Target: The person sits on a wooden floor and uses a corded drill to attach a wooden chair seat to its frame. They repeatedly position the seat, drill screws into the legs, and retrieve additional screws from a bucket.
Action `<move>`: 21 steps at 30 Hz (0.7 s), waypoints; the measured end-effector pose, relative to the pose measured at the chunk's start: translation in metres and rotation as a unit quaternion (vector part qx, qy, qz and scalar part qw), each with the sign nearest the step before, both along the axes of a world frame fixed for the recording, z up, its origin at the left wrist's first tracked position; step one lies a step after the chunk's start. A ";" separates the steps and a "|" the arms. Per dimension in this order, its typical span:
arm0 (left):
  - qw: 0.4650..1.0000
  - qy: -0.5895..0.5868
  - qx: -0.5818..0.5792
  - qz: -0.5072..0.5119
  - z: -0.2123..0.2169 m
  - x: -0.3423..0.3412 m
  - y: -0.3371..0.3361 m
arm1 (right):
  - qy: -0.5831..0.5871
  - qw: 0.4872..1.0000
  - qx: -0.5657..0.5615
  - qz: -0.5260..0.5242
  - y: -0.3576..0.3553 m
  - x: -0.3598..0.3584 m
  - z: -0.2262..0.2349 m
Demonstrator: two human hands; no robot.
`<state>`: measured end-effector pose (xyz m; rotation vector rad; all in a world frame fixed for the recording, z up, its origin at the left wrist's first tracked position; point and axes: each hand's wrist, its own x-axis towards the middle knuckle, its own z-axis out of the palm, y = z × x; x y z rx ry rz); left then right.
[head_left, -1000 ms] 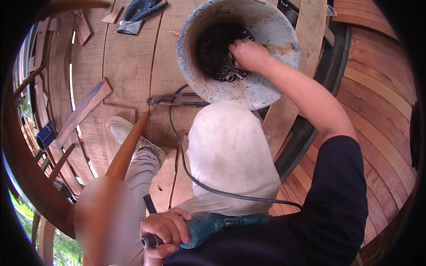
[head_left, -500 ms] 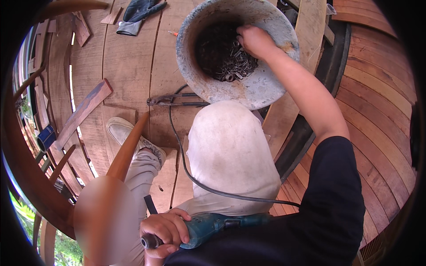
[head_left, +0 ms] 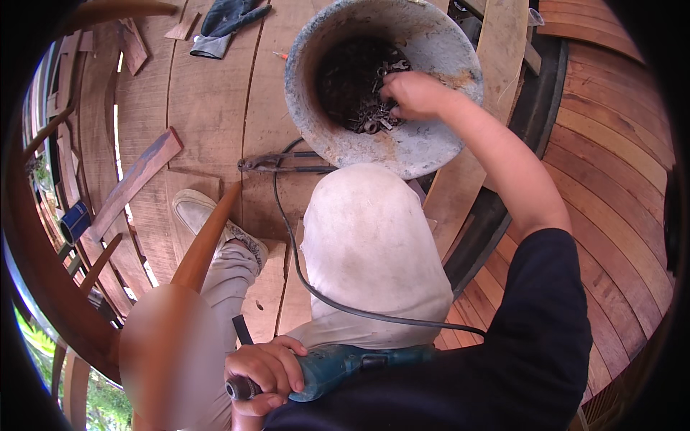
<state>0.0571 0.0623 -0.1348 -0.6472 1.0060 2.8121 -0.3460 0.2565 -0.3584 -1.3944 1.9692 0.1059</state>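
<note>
My right hand (head_left: 411, 95) reaches inside a grey, worn bucket (head_left: 431, 147), its bent fingers among loose metal hardware (head_left: 370, 118) at the bottom. The pieces look like screws or nails with a few nuts; whether the fingertips grip one of them is hidden. My left hand (head_left: 264, 375) is wrapped round the front of a teal power drill (head_left: 338, 370), its dark chuck poking out past the fingers. The drill lies across my lap, against my dark shirt. A black cord (head_left: 366, 312) runs over my light-coloured knee.
Pliers or cutters (head_left: 280, 164) with long handles lie on the plank floor (head_left: 208, 100) beside the bucket. A dark work glove (head_left: 228, 27) is farther off. At the left are a loose wood strip (head_left: 136, 183), a blue can (head_left: 75, 223) and a curved wooden bar (head_left: 205, 241).
My right hand has shifted toward me and slightly right within the bucket, over the metal pieces. The left hand and the drill stay nearly where they were.
</note>
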 end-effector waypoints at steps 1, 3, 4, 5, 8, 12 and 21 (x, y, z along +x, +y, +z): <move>1.000 0.001 -0.001 -0.002 0.000 -0.001 0.000 | 0.008 1.000 0.008 0.018 -0.001 0.006 0.002; 1.000 0.004 -0.002 -0.003 -0.001 -0.001 -0.001 | 0.025 0.998 0.045 0.031 -0.003 0.011 -0.002; 1.000 0.005 -0.002 -0.003 -0.001 -0.001 -0.001 | 0.029 0.999 0.043 -0.001 -0.003 0.013 -0.009; 1.000 0.006 -0.001 -0.003 -0.001 -0.001 0.000 | 0.032 0.998 0.041 -0.033 -0.003 0.013 -0.013; 1.000 0.014 0.000 -0.002 -0.002 0.000 0.000 | 0.058 0.995 0.036 0.073 -0.001 0.007 -0.015; 1.000 0.007 0.000 -0.002 -0.001 0.000 0.000 | 0.108 0.993 -0.053 -0.001 -0.004 -0.004 -0.015; 1.000 0.010 0.000 -0.004 -0.002 0.001 -0.001 | 0.081 0.974 -0.197 -0.076 -0.010 -0.017 -0.012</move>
